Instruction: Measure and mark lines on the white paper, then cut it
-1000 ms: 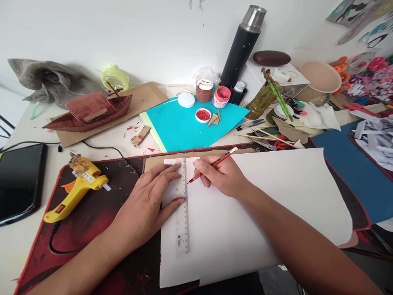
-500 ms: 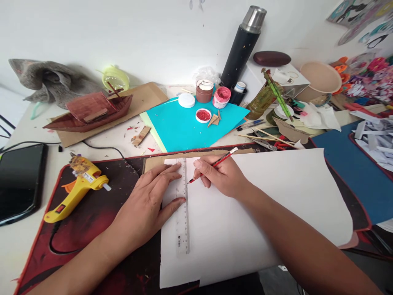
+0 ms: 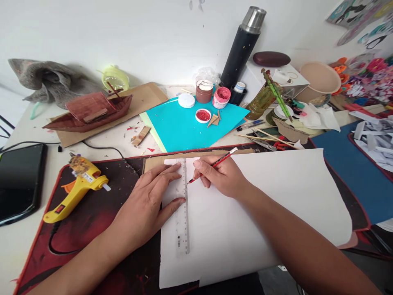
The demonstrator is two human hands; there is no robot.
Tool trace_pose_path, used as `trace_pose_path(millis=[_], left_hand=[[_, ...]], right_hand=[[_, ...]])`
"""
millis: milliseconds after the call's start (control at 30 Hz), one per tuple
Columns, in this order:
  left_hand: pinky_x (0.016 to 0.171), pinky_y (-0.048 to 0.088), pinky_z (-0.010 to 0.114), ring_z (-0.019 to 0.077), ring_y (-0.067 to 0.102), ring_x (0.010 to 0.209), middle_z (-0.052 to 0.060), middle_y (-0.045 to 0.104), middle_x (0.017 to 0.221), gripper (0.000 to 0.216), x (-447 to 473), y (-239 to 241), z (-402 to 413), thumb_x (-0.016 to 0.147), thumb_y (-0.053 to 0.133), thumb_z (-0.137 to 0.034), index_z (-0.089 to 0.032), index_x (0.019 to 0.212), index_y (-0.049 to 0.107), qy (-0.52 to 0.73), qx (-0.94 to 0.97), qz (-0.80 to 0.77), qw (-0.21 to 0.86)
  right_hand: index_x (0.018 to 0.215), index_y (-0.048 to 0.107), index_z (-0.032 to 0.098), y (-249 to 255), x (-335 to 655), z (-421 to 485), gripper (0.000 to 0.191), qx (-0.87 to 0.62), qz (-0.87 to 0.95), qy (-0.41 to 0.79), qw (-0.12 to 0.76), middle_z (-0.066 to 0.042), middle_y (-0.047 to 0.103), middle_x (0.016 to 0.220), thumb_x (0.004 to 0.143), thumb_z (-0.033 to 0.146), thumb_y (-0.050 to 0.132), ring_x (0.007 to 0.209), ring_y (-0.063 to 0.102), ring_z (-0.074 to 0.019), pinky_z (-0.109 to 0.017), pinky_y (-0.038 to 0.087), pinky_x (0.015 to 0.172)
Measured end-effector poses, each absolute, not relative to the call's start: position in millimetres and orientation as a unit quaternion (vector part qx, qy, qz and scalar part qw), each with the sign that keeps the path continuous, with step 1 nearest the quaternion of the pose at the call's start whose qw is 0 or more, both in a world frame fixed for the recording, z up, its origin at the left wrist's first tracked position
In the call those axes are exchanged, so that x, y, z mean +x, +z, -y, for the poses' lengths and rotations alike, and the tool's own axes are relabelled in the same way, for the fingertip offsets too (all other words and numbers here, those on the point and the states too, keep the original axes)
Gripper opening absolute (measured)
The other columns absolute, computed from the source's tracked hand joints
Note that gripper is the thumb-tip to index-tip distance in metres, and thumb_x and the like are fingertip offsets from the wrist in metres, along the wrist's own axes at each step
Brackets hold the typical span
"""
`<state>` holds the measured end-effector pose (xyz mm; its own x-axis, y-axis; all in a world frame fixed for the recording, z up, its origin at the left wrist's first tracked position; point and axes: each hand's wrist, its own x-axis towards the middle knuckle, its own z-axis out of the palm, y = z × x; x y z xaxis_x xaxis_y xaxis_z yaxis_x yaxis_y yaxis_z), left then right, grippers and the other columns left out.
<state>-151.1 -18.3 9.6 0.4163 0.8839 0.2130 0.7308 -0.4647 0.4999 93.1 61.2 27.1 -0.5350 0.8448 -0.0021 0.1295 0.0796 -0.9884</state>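
A large white sheet of paper [image 3: 260, 213] lies on a dark red and black mat [image 3: 92, 221]. A clear plastic ruler [image 3: 183, 217] rests along the sheet's left part, running away from me. My left hand [image 3: 147, 200] lies flat with fingers spread, pressing the ruler and paper down. My right hand [image 3: 222, 176] pinches a red pencil [image 3: 215, 164], whose tip touches the paper at the ruler's right edge near its far end.
A yellow glue gun [image 3: 73, 190] lies on the mat at left, a black phone [image 3: 18, 180] beyond it. Behind are a brown model boat [image 3: 92, 110], turquoise paper [image 3: 190, 123] with paint pots [image 3: 221, 96], a black flask [image 3: 242, 45], and craft clutter at right.
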Motion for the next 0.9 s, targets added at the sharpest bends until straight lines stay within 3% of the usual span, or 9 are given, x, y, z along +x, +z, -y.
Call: trace_pose_path(millis=[900], left_hand=[[0.120, 0.048, 0.054, 0.0311, 0.051, 0.149, 0.009, 0.061, 0.160, 0.042, -150.9, 8.8, 18.0, 0.109, 0.060, -0.050, -0.026, 0.142, 0.053, 0.230, 0.829, -0.485, 0.158]], right_hand=[[0.081, 0.075, 0.019, 24.9, 93.8, -61.3, 0.048, -0.368, 0.666, 0.569, 0.314, 0.004, 0.060, 0.054, 0.112, 0.051, 0.058, 0.052, 0.056, -0.0129, -0.028, 0.047, 0.058]])
